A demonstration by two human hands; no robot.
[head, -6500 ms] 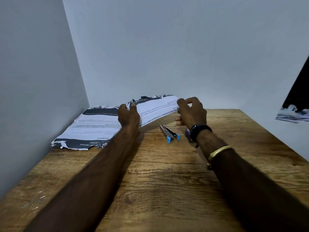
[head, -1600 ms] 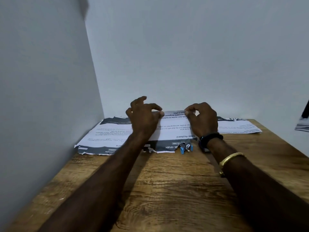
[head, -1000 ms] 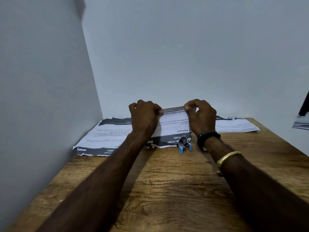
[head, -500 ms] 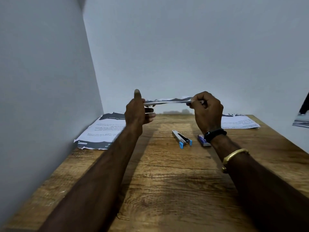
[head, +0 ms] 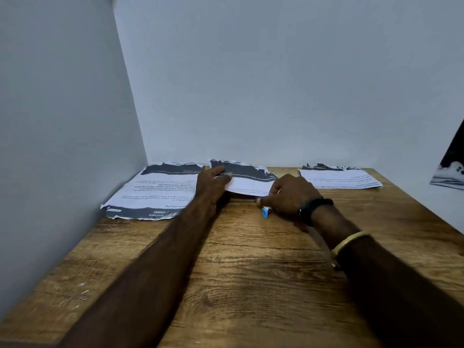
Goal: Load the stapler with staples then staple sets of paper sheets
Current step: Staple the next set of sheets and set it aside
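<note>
My left hand (head: 213, 183) grips the left edge of a set of paper sheets (head: 247, 180), white with a torn black band, held low over the far middle of the wooden table (head: 251, 272). The set's near edge is slightly off the wood. My right hand (head: 291, 197) is down on the table beside the set's near right corner, fingers curled over the stapler (head: 265, 212). Only the stapler's blue tip shows beneath the fingers.
A pile of printed sheets (head: 155, 194) lies at the far left against the grey side wall. Another set of sheets (head: 339, 179) lies at the far right by the back wall. A dark picture (head: 452, 169) shows at the right edge.
The set, held up edge-on by both hands half a second ago, has come down near the table. My right hand has left the paper and dropped onto the stapler.
</note>
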